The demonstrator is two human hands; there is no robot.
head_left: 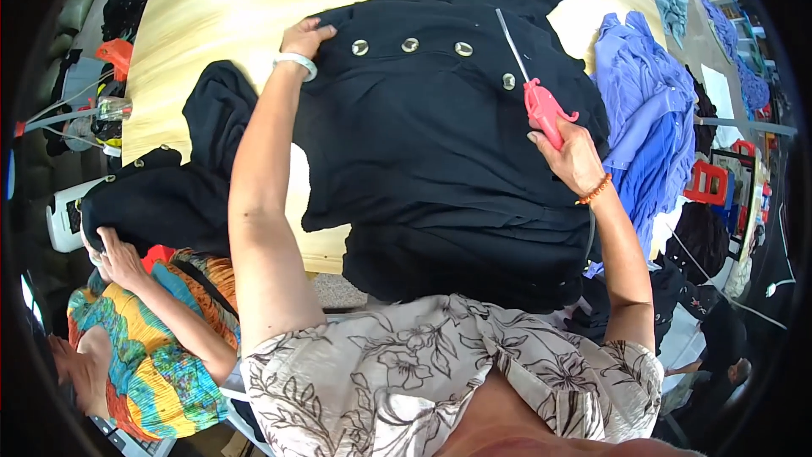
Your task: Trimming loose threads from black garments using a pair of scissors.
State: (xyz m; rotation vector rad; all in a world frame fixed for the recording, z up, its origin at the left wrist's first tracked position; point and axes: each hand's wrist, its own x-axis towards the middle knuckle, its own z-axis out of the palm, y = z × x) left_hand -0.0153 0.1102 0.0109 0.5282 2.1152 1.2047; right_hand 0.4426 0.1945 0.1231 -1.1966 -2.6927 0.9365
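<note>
A black garment with a row of shiny round metal buttons lies spread over the wooden table before me. At its upper left edge, my left hand is closed on the fabric, the fingertips partly hidden by the cloth. My right hand wraps round the handle of a pink air blow gun. Its long thin metal nozzle points up and slightly left over the cloth, near the rightmost button. A thin hose hangs down below my right hand.
Blue-violet clothes are heaped at the table's right edge. At the left, another person's hand rests on a second black garment with metal buttons. A red plastic stool stands at the right. The pale wooden table shows beyond the garment.
</note>
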